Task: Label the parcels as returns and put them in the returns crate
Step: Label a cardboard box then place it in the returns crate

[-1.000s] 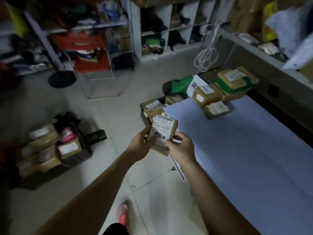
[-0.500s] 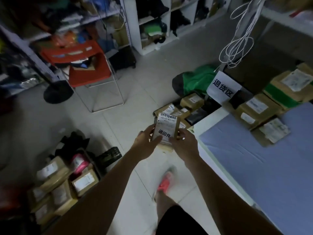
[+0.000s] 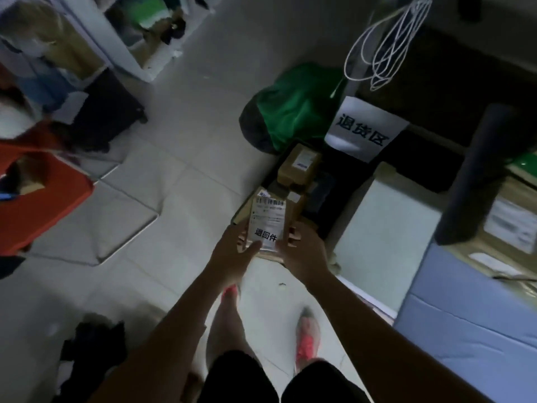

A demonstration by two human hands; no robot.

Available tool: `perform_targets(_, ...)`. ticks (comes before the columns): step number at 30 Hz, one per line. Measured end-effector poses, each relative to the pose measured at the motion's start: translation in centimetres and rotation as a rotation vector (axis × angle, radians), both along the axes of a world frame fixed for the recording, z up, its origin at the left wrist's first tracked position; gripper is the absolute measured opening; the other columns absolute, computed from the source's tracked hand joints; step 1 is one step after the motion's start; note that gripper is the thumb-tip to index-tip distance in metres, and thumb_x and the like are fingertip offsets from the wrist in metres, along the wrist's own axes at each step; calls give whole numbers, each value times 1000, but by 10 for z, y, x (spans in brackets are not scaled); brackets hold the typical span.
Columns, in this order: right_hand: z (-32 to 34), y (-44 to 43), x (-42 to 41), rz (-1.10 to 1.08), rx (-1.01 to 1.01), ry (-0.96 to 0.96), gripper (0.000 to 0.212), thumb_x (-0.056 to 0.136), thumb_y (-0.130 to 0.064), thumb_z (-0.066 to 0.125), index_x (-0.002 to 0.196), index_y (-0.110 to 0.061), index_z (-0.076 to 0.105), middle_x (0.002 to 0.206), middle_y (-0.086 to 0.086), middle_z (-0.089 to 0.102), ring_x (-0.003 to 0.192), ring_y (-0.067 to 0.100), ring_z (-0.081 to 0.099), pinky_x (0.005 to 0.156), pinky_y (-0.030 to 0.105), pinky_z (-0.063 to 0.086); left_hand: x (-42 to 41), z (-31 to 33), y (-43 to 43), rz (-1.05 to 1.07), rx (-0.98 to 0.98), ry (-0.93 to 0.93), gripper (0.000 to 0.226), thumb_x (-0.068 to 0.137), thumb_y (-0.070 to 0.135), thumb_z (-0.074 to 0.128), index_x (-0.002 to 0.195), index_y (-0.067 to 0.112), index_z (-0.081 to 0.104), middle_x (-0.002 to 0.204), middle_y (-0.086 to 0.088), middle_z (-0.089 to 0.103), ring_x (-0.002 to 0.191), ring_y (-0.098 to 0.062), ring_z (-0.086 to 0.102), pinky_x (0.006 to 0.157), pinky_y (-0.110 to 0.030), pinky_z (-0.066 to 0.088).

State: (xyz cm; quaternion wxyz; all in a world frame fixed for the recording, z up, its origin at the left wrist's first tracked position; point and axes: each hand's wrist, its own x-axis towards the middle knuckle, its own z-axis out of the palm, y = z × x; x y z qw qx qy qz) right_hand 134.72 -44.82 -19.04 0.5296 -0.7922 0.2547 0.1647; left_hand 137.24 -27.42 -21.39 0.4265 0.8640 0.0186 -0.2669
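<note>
A small brown parcel (image 3: 268,218) with a white shipping label and a black-lettered returns sticker is held between my left hand (image 3: 232,257) and my right hand (image 3: 303,254). It hangs over the near end of a dark crate (image 3: 334,199) on the floor. The crate carries a white paper sign (image 3: 364,129) with black characters and holds other brown parcels (image 3: 300,164). More parcels (image 3: 511,225) lie on the blue table (image 3: 465,324) at the right.
A green bag (image 3: 290,109) lies behind the crate. A red chair (image 3: 35,193) stands at the left, with a black case (image 3: 107,112) and white shelves (image 3: 96,33) beyond. White cable loops (image 3: 380,50) hang above. A dark post (image 3: 476,175) rises at right. My feet in pink shoes (image 3: 308,338) stand below.
I have stepped closer to the crate and the view has tilted down. Both hands have carried the labelled parcel forward, from beside the table to over the crate's near end.
</note>
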Motion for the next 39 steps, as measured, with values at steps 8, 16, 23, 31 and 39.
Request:
perform_targets(8, -121, -10, 120, -360, -97, 68, 43, 84, -24, 76, 125, -24, 62, 110, -10, 72, 97, 9, 69, 84, 33, 59, 177, -109, -32, -362, -87, 13, 43, 97, 27, 62, 138, 24, 48, 118, 21, 55, 98, 2, 59, 63, -4, 47)
perform_targets(16, -276, -86, 189, -528, -254, 92, 44, 85, -25, 75, 127, -27, 62, 107, -12, 70, 90, 7, 66, 70, 15, 50, 265, -271, -133, -601, -83, -7, 35, 91, 16, 68, 124, 21, 58, 97, 8, 69, 88, -2, 66, 73, -14, 51)
perform_targets(23, -415, -143, 212, -561, -230, 105, 46, 92, -15, 68, 136, -19, 55, 128, 0, 64, 117, 20, 60, 82, 22, 48, 297, -413, -210, -694, -29, -33, 37, 89, 14, 70, 125, 22, 62, 118, 8, 68, 105, -5, 64, 76, -8, 44)
perform_targets(31, -447, -144, 206, -446, -233, 147, 48, 91, -15, 69, 137, -12, 53, 131, 5, 63, 121, 20, 59, 89, 17, 44, 287, -455, -209, -696, 85, -202, 9, 92, 20, 68, 97, 15, 73, 94, 2, 74, 82, -7, 69, 67, -22, 57)
perform_targets(39, -324, -156, 200, -24, -609, 294, 40, 95, -30, 62, 133, -23, 52, 134, 0, 55, 117, 25, 56, 83, 35, 48, 311, -320, -197, -872, 383, -500, 42, 89, 33, 69, 124, 12, 59, 120, -10, 62, 108, -27, 61, 82, -32, 48)
